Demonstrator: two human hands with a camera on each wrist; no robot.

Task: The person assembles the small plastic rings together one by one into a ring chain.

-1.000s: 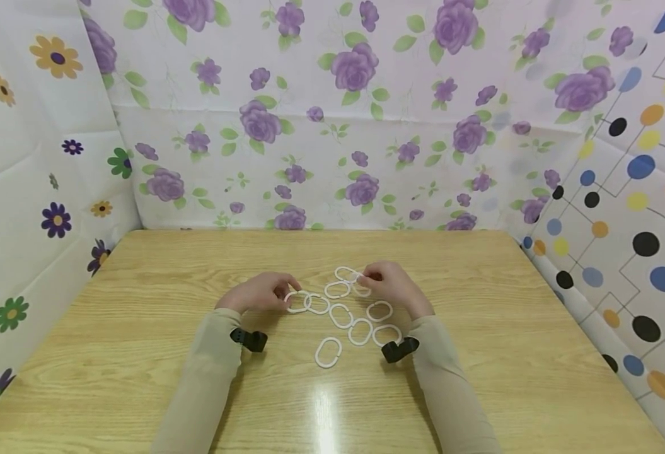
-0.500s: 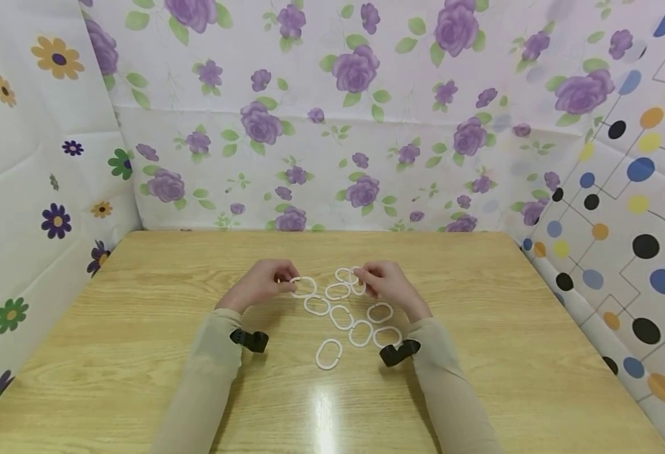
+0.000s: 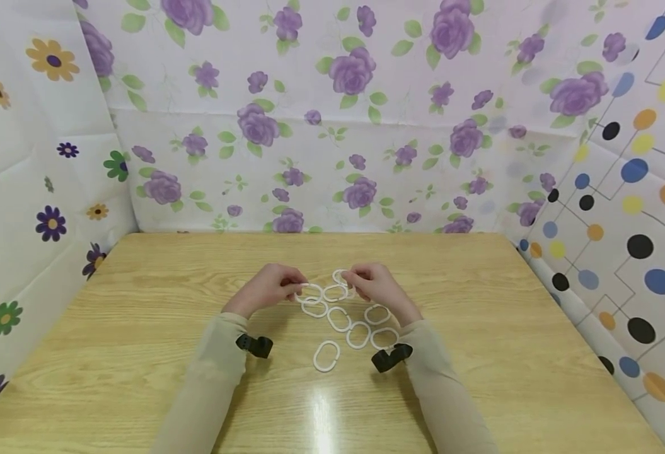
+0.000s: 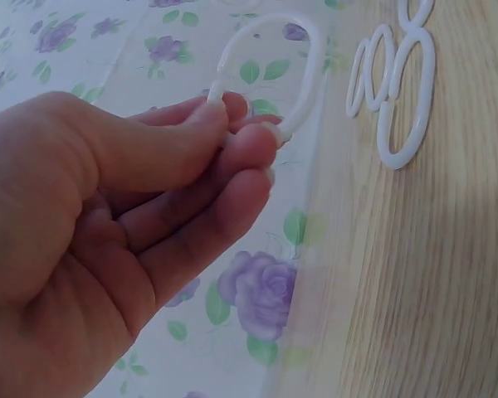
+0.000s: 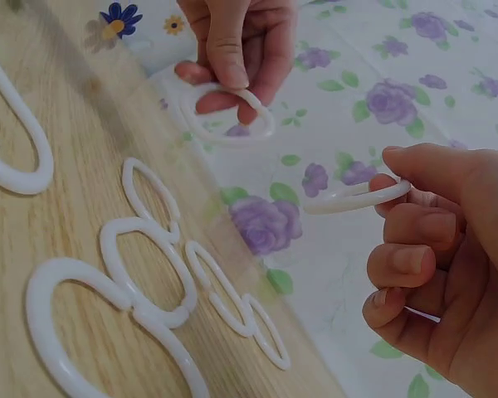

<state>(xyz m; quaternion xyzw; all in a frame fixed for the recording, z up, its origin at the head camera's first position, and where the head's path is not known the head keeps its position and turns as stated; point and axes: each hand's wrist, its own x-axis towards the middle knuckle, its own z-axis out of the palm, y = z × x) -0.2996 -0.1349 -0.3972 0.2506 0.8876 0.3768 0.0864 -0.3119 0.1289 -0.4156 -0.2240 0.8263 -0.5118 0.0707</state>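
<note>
My left hand (image 3: 270, 291) pinches a white plastic C-shaped link (image 4: 315, 62) between thumb and fingers, above the table. Its gap lies near the thumb in the left wrist view. Opposite, my right hand (image 3: 380, 291) holds another white link (image 5: 353, 201) by one end between thumb and index finger, seen nearly edge-on in the right wrist view. The two held links are apart there. Several more white links lie below on the table, among them an oval one (image 3: 314, 359) on its own, nearer me. Whether the others are joined or only touching, I cannot tell.
A wood-grain table (image 3: 156, 302) carries everything. Behind it hangs a purple-flowered sheet (image 3: 304, 151), with a flowered sheet (image 3: 20, 189) on the left and a dotted sheet (image 3: 616, 239) on the right. Both wrists wear black camera straps.
My left hand has lifted its link from the table and brought it right. My right hand has picked up its link and moved slightly left, so the hands are closer together.
</note>
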